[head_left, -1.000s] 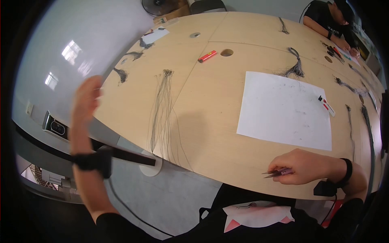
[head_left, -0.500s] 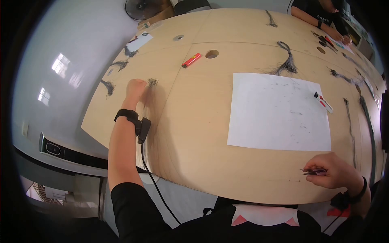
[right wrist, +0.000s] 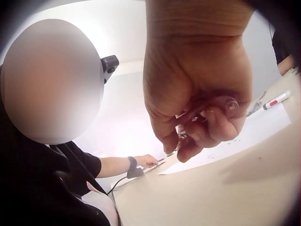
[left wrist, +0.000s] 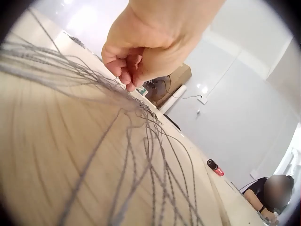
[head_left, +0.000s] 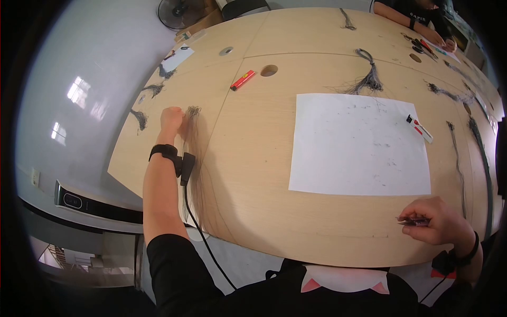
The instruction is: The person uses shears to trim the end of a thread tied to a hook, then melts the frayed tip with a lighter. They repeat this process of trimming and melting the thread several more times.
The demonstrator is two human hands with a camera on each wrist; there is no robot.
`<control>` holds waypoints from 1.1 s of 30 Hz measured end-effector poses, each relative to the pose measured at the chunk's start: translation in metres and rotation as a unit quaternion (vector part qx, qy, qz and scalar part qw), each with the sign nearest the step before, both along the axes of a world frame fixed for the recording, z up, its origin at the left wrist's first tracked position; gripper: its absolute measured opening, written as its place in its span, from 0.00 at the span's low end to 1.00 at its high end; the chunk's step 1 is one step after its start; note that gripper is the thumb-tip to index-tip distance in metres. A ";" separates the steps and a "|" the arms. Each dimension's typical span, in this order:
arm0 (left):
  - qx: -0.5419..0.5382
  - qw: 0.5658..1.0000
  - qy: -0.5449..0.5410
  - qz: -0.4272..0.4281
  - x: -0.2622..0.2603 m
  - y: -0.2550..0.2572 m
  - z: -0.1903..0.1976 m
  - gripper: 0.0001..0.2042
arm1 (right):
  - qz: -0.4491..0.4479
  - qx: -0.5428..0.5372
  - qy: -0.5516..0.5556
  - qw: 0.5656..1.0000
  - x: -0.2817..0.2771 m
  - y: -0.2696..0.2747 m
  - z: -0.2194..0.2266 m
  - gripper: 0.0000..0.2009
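My left hand [head_left: 171, 120] is at the looped end of a bundle of long thin grey cords [head_left: 194, 112] on the left of the table. In the left wrist view its thumb and fingertips [left wrist: 130, 84] pinch together on the cords, blurred where they meet. The other ends of the cords run toward the table's near edge. My right hand [head_left: 437, 222] grips small snips [head_left: 414, 222] with pink handles near the front right edge. Their metal tips point left. In the right wrist view the fingers curl round a pink handle [right wrist: 230, 107].
A large white sheet [head_left: 359, 153] with small dark bits lies mid-table, a white-and-red marker-like stick [head_left: 421, 129] at its right side. Beyond it sits a tied cord bundle [head_left: 371, 76]. A red stick [head_left: 243, 80] lies near a table hole [head_left: 269, 70]. Another person [head_left: 417, 21] sits far right.
My left hand has come from beyond the table's left edge to the looped end of the cords. My right hand, still with the snips, has moved right.
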State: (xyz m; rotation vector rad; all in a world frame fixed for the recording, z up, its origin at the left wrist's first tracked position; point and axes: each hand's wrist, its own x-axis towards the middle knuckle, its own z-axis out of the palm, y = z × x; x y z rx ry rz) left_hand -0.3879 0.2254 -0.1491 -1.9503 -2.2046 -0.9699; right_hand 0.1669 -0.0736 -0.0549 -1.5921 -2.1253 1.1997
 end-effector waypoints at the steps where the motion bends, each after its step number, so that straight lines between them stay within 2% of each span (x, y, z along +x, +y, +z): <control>1: 0.000 1.000 0.001 0.000 0.004 -0.003 0.003 0.09 | 0.000 0.000 0.001 1.000 0.000 0.000 0.000 0.09; 3: -0.007 0.997 0.018 0.072 0.014 -0.010 0.015 0.10 | 0.010 0.011 -0.003 1.000 0.000 0.000 0.000 0.09; 6: -0.057 0.994 -0.019 0.086 0.022 -0.017 0.024 0.10 | 0.013 0.013 -0.003 1.000 0.000 -0.001 0.000 0.10; 7: -0.057 0.995 -0.019 0.085 0.021 -0.015 0.022 0.10 | 0.013 0.014 -0.004 1.000 0.000 -0.001 -0.001 0.10; 9: -0.048 0.992 -0.097 0.057 0.017 -0.014 0.018 0.11 | 0.010 0.010 0.008 1.000 0.001 -0.002 -0.003 0.10; 13: -0.050 0.993 -0.090 0.063 0.006 -0.010 0.010 0.12 | 0.011 0.016 0.005 1.000 0.000 -0.001 -0.004 0.09; 15: -0.002 0.998 -0.051 0.036 -0.004 -0.007 0.006 0.13 | 0.015 0.007 0.003 1.000 0.001 0.000 -0.004 0.09; 17: -0.028 0.998 -0.010 0.051 -0.014 -0.004 0.000 0.15 | 0.015 0.007 -0.005 1.000 0.000 0.003 0.000 0.10; 18: -0.053 0.997 -0.036 0.042 -0.016 -0.006 0.001 0.16 | 0.019 0.007 -0.009 1.000 0.000 0.004 0.002 0.10; 19: -0.079 0.995 -0.060 0.030 -0.007 -0.013 0.009 0.17 | 0.018 0.025 -0.005 1.000 0.003 0.005 0.002 0.10; 21: -0.100 0.983 -0.144 0.055 0.050 -0.053 0.046 0.16 | -0.002 0.040 -0.009 0.999 0.009 0.006 -0.004 0.11; 23: -0.136 0.978 -0.155 0.018 0.057 -0.066 0.065 0.19 | 0.010 0.170 0.011 0.985 0.014 0.010 -0.013 0.11; 24: -0.138 0.977 -0.165 0.004 0.065 -0.075 0.077 0.20 | -0.002 0.167 0.007 0.986 0.015 0.012 -0.017 0.11; 26: -0.133 0.974 -0.180 -0.032 0.081 -0.094 0.098 0.19 | -0.021 0.265 -0.037 0.963 0.015 0.017 -0.026 0.11; 30: -0.108 0.979 -0.159 -0.068 0.109 -0.120 0.147 0.18 | -0.022 0.316 -0.116 0.941 0.022 0.029 -0.036 0.10; 33: -0.015 0.971 -0.177 -0.161 0.153 -0.146 0.176 0.17 | -0.035 0.287 -0.115 0.950 0.025 0.036 -0.040 0.11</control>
